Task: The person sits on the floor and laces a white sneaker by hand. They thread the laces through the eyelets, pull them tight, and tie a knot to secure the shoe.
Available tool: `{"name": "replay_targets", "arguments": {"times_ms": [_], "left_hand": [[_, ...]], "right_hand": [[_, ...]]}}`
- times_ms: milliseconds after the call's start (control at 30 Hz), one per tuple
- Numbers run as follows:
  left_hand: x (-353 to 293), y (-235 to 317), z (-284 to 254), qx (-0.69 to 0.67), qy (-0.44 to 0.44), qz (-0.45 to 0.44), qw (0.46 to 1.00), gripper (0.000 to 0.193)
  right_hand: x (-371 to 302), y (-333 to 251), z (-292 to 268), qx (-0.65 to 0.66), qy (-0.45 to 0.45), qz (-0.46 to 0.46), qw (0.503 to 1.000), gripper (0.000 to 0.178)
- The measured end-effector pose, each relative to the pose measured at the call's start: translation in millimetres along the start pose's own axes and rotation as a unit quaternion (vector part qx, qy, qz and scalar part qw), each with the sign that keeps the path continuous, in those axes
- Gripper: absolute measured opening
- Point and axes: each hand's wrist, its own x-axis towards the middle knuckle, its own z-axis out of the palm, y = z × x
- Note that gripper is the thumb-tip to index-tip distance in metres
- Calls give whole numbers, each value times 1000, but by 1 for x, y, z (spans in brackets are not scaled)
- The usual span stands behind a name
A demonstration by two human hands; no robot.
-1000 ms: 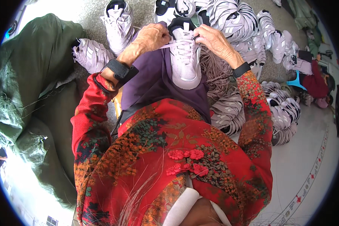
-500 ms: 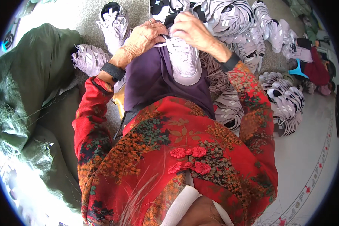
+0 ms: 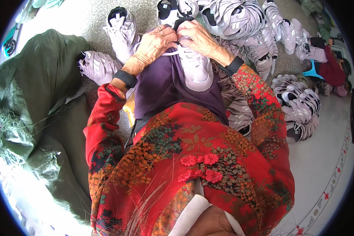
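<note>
A pale lilac sneaker [image 3: 197, 72] rests on my lap over the purple cloth [image 3: 157, 84], its toe pointing toward me. My left hand [image 3: 158, 42] is closed at the left side of its upper eyelets, pinching a white shoelace [image 3: 170, 53] that runs across to the sneaker. On the opposite side, my right hand [image 3: 198, 38] has its fingers curled on the top of the lacing, gripping the sneaker near its dark collar. The fingertips of both hands are partly hidden, so the lace's exact path between them does not show.
Single lilac sneakers [image 3: 121, 33] lie on the grey carpet [image 3: 94, 19] at the far left. Stacks of similar sneakers [image 3: 238, 17] fill the far right, with another pile [image 3: 297, 104] beyond my right arm. Dark green fabric [image 3: 39, 82] bulges at my left.
My right hand has come down and closed against the top of the sneaker's lacing. My left hand stays at the eyelets with the shoelace. The whole view has shifted slightly.
</note>
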Motion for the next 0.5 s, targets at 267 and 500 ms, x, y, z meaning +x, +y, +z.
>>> {"name": "replay_targets", "arguments": {"times_ms": [267,500], "left_hand": [[2,6,-2,-4,0,-40,999,22],[-8,50,-15,-239,-9,-259,936,22]], "right_hand": [[4,-7,-10,-136,25,-113,984,8],[-66,5,-134,-123,-156,-49,979,4]]}}
